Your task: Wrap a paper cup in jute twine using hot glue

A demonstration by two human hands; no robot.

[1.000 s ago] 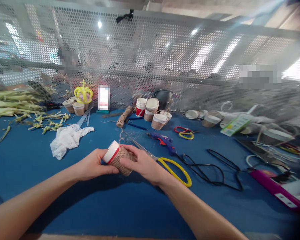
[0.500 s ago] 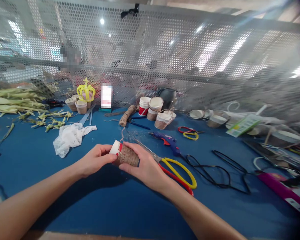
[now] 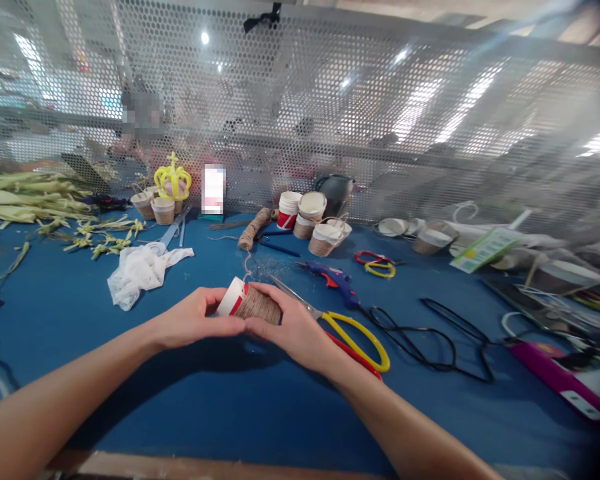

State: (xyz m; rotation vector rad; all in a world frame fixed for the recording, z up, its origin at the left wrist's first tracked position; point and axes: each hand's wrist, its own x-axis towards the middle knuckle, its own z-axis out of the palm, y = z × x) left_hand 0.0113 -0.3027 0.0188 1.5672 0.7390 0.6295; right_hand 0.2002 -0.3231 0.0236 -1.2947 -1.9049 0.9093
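Note:
Between my hands lies a paper cup (image 3: 259, 305) on its side, wound with brown twine over much of its wall; a white rim and a red strip show at its left end. My left hand (image 3: 203, 317) grips the rim end, thumb along the near side. My right hand (image 3: 293, 327) is wrapped round the twine-covered end. From the cup a strand of twine runs up to a twine roll (image 3: 253, 230) on the table. Large scissors (image 3: 357, 337) with yellow and red handles lie just beyond my right hand, partly covered by it.
A blue glue gun (image 3: 333, 280) with a black cord lies to the right, near small scissors (image 3: 377, 263). Several twine-wrapped cups (image 3: 323, 239) stand at the back. White cloth (image 3: 139, 272) and dry leaves (image 3: 30, 197) are on the left. A perforated metal screen (image 3: 300, 113) closes the back.
The cup has turned a little in my hands, showing more of its white rim. My left thumb has slid right along the near side, close to my right thumb.

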